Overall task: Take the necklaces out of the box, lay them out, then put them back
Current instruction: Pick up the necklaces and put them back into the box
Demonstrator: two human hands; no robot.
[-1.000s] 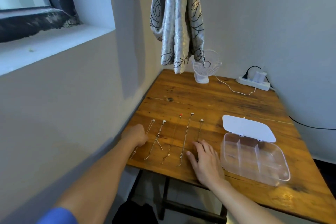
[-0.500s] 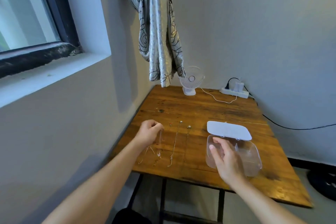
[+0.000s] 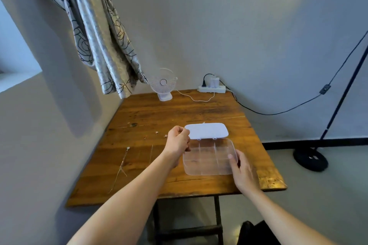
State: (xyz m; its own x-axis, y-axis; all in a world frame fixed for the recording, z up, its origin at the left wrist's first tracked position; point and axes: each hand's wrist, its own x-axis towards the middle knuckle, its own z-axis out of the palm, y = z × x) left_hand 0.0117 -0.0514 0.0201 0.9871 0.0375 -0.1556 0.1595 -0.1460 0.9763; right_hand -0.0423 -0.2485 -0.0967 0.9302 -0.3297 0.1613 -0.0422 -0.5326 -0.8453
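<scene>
Over the clear compartment box (image 3: 209, 157), on the near right part of the wooden counter (image 3: 179, 111), I've got the left hand (image 3: 177, 142) hovering with fingers curled together in a pinch. I'd judge a necklace is in that pinch, since this looks like the put-back stage, but the chain is too fine to make out there, so I can't tell for certain. The right hand (image 3: 242, 169) is spread along the box's near right corner, thumb against the wall, steadying it rather than gripping hard. The white lid (image 3: 207, 130) lies flat open on the far side, hinged back.

Left of the box, chains are laid out on the counter: one necklace (image 3: 121, 165) running toward the near edge, its tail close to the drop, and a thinner chain (image 3: 151, 152) beside it, with small pendants (image 3: 157, 132) farther back.

What worries me: a chain this fine could snag on a divider or drape across two compartments, and the lid won't shut cleanly then. The box is light and slick; a nudge from either hand could skate it on the wood. And that left necklace sits near enough the edge that a careless sweep could drag it off onto the floor.
</scene>
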